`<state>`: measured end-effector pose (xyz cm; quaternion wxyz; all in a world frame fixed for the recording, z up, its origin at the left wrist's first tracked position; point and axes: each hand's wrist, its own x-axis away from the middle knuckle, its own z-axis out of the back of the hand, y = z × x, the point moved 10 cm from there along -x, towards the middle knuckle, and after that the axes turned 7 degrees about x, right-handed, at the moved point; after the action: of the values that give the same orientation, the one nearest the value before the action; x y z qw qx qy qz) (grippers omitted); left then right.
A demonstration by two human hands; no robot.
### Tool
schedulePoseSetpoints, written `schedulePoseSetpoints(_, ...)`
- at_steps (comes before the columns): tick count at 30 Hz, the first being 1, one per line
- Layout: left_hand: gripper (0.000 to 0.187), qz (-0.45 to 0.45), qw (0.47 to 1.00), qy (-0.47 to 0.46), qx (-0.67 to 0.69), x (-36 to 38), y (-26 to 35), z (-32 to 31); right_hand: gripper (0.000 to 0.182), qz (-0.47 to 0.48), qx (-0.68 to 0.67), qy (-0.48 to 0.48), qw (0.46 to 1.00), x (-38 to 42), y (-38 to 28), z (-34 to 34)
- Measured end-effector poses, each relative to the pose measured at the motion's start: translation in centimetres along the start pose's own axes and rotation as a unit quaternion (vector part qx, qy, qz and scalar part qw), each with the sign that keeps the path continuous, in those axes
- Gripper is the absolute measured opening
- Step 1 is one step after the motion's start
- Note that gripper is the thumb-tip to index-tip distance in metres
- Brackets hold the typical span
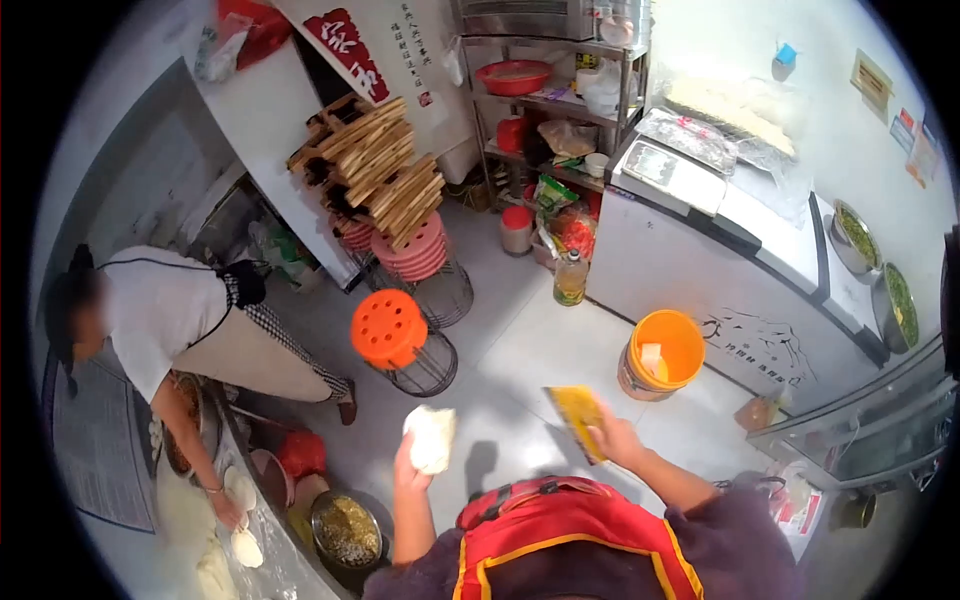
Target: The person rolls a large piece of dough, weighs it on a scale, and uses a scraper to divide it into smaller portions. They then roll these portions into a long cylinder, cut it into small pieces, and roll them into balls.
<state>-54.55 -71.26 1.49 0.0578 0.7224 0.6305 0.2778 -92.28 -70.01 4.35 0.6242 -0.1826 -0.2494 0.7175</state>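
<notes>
My left hand [408,478] is closed around a pale, soft-looking white lump [432,440], like a piece of dough, held up in front of my body. Off to the other side, my right hand [615,442] grips a flat yellow rectangular piece [577,420] with a dark lower edge; its exact kind I cannot tell. Both things are in the air above the tiled floor, apart from each other. Below my chest spreads a red apron [570,515] with yellow trim. Beyond my right hand stands an orange bucket [680,345] with a pale item inside.
At left, a person [165,300] bends over a work counter [285,560], reaching toward flat dough rounds [246,548]. A metal pot of food [347,530] stands beside it. Ahead are stools [388,330], stacked wood [375,165], an oil bottle [571,278] and a white chest freezer [690,265].
</notes>
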Motion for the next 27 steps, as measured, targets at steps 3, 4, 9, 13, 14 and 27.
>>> schedulePoseSetpoints(3, 0.044, 0.114, 0.988, -0.054, -0.086, -9.6, -7.9, -7.1, 0.074, -0.124, 0.007, 0.082, 0.989, 2.9, 8.2, 5.7)
schedulePoseSetpoints(4, 0.044, 0.156, 0.981, -0.076, -0.081, -11.6, -10.6, -10.1, 0.074, -0.180, 0.013, 0.092, 0.979, 4.1, 10.8, 6.6)
schedulePoseSetpoints(9, 0.040, 0.207, 0.951, -0.113, -0.202, -23.8, -21.1, -20.6, 0.070, -0.316, -0.079, 0.206, 0.923, 10.7, 17.7, 9.6)
schedulePoseSetpoints(13, 0.034, 0.208, 0.931, -0.172, -0.248, -32.4, -28.9, -31.8, 0.067, -0.433, -0.127, 0.255, 0.855, 13.4, 19.7, 11.4)
schedulePoseSetpoints(14, 0.033, 0.203, 0.925, -0.204, -0.250, -34.7, -30.6, -35.0, 0.069, -0.423, -0.082, 0.301, 0.851, 14.5, 22.2, 10.5)
schedulePoseSetpoints(27, 0.052, -0.347, 0.609, -0.425, -0.573, -54.7, -42.5, -73.5, 0.069, -0.408, -0.043, 0.472, 0.781, 0.3, 28.6, 23.5)
